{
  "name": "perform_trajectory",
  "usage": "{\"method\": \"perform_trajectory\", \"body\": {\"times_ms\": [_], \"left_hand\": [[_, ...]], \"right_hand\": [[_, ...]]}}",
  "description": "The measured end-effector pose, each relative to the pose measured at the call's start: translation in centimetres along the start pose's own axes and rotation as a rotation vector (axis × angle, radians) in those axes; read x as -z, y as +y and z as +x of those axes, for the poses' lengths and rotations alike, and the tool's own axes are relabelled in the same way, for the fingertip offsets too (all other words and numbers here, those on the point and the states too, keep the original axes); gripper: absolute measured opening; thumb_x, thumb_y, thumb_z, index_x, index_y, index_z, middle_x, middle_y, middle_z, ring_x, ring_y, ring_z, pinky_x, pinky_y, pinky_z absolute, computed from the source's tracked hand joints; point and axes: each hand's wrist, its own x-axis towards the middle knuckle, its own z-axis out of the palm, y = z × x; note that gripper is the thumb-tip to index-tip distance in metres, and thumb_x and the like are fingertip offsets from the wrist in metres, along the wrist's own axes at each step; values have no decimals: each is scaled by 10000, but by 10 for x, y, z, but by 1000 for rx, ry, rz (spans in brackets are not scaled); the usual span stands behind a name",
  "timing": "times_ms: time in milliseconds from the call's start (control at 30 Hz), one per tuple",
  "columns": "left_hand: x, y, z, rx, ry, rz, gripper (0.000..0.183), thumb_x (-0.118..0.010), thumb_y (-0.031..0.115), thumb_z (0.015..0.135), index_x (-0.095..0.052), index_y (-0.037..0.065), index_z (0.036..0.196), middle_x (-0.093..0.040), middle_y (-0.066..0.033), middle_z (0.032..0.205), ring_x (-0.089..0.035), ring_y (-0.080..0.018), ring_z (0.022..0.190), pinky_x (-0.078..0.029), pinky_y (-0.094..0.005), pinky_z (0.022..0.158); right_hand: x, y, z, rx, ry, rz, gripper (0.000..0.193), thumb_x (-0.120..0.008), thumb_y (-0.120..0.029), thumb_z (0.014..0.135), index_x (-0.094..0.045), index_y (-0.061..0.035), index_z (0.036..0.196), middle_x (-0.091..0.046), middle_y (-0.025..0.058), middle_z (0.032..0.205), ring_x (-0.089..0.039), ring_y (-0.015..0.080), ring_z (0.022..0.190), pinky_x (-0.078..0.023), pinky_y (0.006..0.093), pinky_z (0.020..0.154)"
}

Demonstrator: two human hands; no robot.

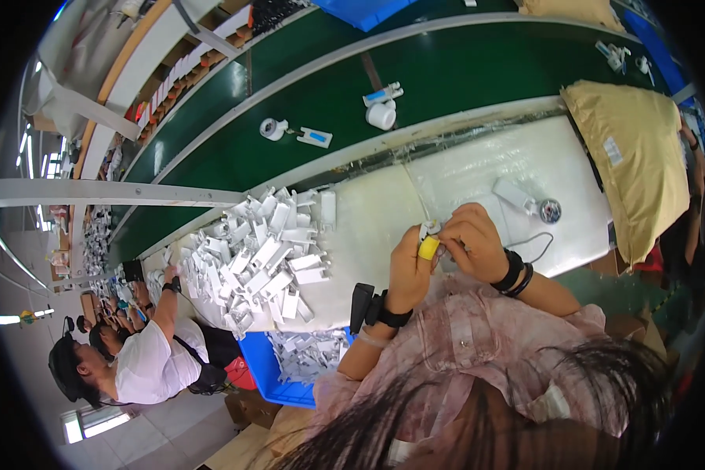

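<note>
In front of my chest my two hands meet at a small white part with a bright yellow piece (428, 247) on it. My left hand (407, 265) is closed around its left side. The fingers of my right hand (475, 241) pinch at its right side, hiding some of it. Just beyond my right hand, a white plastic housing (514, 193) lies on the wrapped worktop (376, 200). Beside it sits a round part with a dark, detailed face (550, 210). A thin grey cable (542, 249) curls near my right wrist.
A heap of white plastic housings (262, 254) covers the worktop to my left. Below stands a blue bin (260, 368) of similar parts. Beyond runs a green conveyor (313, 98) carrying white assemblies (381, 114). A tan sack (630, 149) stands at right. A co-worker (160, 352) sits at left.
</note>
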Motion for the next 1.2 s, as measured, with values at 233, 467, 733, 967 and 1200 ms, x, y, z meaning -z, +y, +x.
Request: {"method": "perform_trajectory", "body": {"times_ms": [233,467,733,967,1200], "left_hand": [[75,-82,68,-103,46,140,372,-441,83,977,-466,42,1345,-552,-70,1237,-587,-150,1065,-495,-285,828],[222,-153,202,245,623,187,263,-538,157,895,-621,-12,1078,-631,-116,767,-628,-188,648,-477,-301,421],[290,-160,306,622,936,880,592,-761,486,631,-699,10,976,-626,-278,1092,-562,-406,1106,-392,-497,997],[303,-163,317,442,940,821,461,-780,316,585,-682,-14,891,-700,-200,865,-698,-365,818,-559,-423,750],[398,-195,221,140,726,661,270,-676,213,762,-614,-9,901,-661,-138,863,-674,-303,768,-547,-411,640]], "right_hand": [[6,57,38,-157,-97,8,126,-667,19,763,-628,-74,839,-613,88,840,-573,303,843,-431,389,810],[30,178,92,-451,-87,-55,123,-607,100,815,-593,9,895,-605,90,840,-654,180,719,-518,281,658],[31,274,124,-338,7,-472,111,-669,5,794,-638,-14,899,-637,145,899,-645,274,775,-515,341,706],[8,218,78,-419,-40,-122,130,-624,36,812,-640,-12,933,-626,150,1001,-615,302,948,-496,351,814],[-36,147,41,-366,-329,108,103,-645,1,825,-626,-18,924,-626,145,999,-616,261,879,-507,328,694]]}}
